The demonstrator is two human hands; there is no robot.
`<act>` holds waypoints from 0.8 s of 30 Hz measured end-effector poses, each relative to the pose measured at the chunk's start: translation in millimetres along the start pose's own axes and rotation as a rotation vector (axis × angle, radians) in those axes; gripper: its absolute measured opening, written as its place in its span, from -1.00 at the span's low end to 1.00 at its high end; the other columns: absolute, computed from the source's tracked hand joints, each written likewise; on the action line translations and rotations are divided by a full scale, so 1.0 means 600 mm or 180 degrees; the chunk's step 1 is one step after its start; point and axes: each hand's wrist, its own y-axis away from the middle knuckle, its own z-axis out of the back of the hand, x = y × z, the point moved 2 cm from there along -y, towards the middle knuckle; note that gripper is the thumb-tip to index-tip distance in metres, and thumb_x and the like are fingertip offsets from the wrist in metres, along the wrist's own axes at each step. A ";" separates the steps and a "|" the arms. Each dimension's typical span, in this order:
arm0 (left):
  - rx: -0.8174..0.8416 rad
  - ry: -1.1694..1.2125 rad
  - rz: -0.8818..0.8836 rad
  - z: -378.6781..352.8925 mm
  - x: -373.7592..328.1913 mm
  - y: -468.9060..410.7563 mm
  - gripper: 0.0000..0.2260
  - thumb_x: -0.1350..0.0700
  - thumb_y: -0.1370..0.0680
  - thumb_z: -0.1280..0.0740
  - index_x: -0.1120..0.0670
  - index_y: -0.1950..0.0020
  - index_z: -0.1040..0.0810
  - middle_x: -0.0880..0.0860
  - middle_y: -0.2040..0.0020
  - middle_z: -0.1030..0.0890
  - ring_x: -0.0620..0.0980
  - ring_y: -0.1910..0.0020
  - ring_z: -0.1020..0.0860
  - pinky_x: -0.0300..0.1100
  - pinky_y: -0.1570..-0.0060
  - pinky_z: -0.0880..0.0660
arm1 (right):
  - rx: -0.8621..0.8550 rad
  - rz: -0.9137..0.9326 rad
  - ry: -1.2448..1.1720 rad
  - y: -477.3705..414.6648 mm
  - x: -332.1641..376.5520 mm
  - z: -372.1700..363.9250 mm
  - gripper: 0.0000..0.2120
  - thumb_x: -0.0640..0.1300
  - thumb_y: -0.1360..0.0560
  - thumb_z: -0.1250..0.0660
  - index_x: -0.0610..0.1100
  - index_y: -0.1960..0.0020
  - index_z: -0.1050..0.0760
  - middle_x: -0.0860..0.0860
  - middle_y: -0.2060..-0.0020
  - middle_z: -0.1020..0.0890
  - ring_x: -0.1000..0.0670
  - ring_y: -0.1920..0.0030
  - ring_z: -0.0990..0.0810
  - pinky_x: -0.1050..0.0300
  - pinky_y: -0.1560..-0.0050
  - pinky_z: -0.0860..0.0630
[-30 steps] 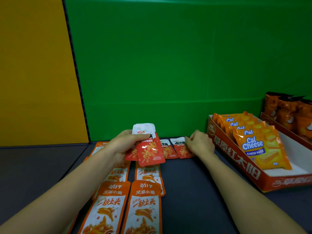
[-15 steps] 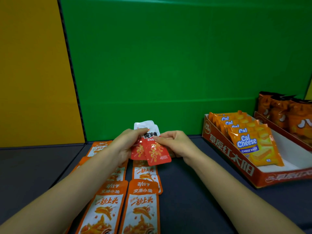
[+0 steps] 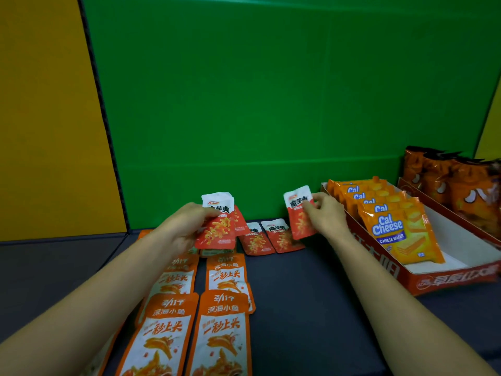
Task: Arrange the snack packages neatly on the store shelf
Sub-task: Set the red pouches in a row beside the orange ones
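Observation:
My left hand (image 3: 184, 226) grips a small stack of red-and-white snack packets (image 3: 218, 222), held upright above the dark shelf. My right hand (image 3: 326, 217) pinches a single red-and-white packet (image 3: 298, 213) by its upper right edge, lifted just right of two matching packets (image 3: 267, 237) that lie flat side by side near the back wall. Several larger orange fish-snack packs (image 3: 225, 318) lie in two overlapping columns toward me, under my left forearm.
A red cardboard display box (image 3: 447, 279) holding a row of orange Cal Cheese wafer packs (image 3: 398, 229) stands at the right. Behind it sits a second box with dark orange bags (image 3: 461, 185). A green wall backs the shelf (image 3: 311, 308); a yellow panel closes the left.
My right hand took one packet off the stack in my left hand and carried it right, beyond the two packets lying on the shelf. The left hand stayed nearly in place.

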 end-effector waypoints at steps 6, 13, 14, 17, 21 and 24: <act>0.0045 -0.0077 -0.0008 -0.004 0.005 -0.002 -0.92 0.21 -0.58 -0.25 0.20 0.09 -0.42 0.11 0.30 -0.56 -0.11 0.58 -0.55 -0.29 0.51 -0.53 | -0.0124 0.0112 0.1021 -0.011 -0.035 -0.008 -0.73 -0.15 -0.57 -0.18 -0.27 -0.19 -0.46 -0.24 -0.14 -0.58 -0.28 -0.18 -0.51 -0.05 -0.12 -0.45; 0.0129 -0.0113 0.0034 -0.009 0.011 -0.007 -0.93 0.20 -0.57 -0.25 0.20 0.06 -0.41 0.10 0.30 -0.56 -0.10 0.53 -0.56 -0.27 0.47 -0.54 | 0.0080 -0.0113 0.1224 -0.014 -0.051 -0.027 -0.73 -0.17 -0.60 -0.14 -0.27 -0.22 -0.44 -0.23 -0.16 -0.56 -0.26 -0.17 -0.53 -0.06 -0.12 -0.47; 0.0149 -0.0083 0.0030 -0.010 0.011 -0.007 -0.93 0.21 -0.58 -0.25 0.20 0.07 -0.41 0.10 0.30 -0.56 -0.11 0.56 -0.56 -0.28 0.49 -0.53 | 0.0091 -0.0126 0.1224 -0.014 -0.054 -0.030 -0.73 -0.17 -0.60 -0.14 -0.27 -0.22 -0.44 -0.22 -0.14 -0.57 -0.24 -0.14 -0.55 -0.05 -0.11 -0.49; 0.0177 -0.0028 0.0023 -0.013 0.013 -0.007 -0.93 0.23 -0.58 -0.24 0.20 0.09 -0.42 0.11 0.31 -0.54 -0.12 0.59 -0.54 -0.28 0.51 -0.52 | 0.0089 -0.0082 0.1347 -0.015 -0.058 -0.036 -0.76 -0.18 -0.58 -0.16 -0.28 -0.15 -0.47 -0.21 -0.09 -0.59 -0.21 -0.08 -0.58 -0.02 -0.07 -0.50; 0.0182 -0.0038 0.0006 -0.016 0.017 -0.007 -0.91 0.24 -0.57 -0.24 0.20 0.13 -0.44 0.11 0.31 -0.54 -0.12 0.59 -0.54 -0.29 0.50 -0.52 | 0.0043 -0.0009 0.1447 -0.015 -0.060 -0.038 -0.79 -0.22 -0.57 -0.16 -0.29 -0.11 -0.50 -0.22 -0.07 -0.59 -0.23 -0.07 -0.58 -0.06 -0.07 -0.52; 0.0203 -0.0011 0.0045 -0.019 0.019 -0.003 -0.92 0.24 -0.57 -0.25 0.20 0.11 -0.44 0.10 0.33 -0.56 -0.11 0.59 -0.54 -0.29 0.50 -0.53 | -0.0013 0.0087 0.1546 -0.012 -0.058 -0.038 -0.80 -0.24 -0.57 -0.17 -0.29 -0.11 -0.48 -0.22 -0.08 -0.59 -0.22 -0.07 -0.58 -0.07 -0.08 -0.53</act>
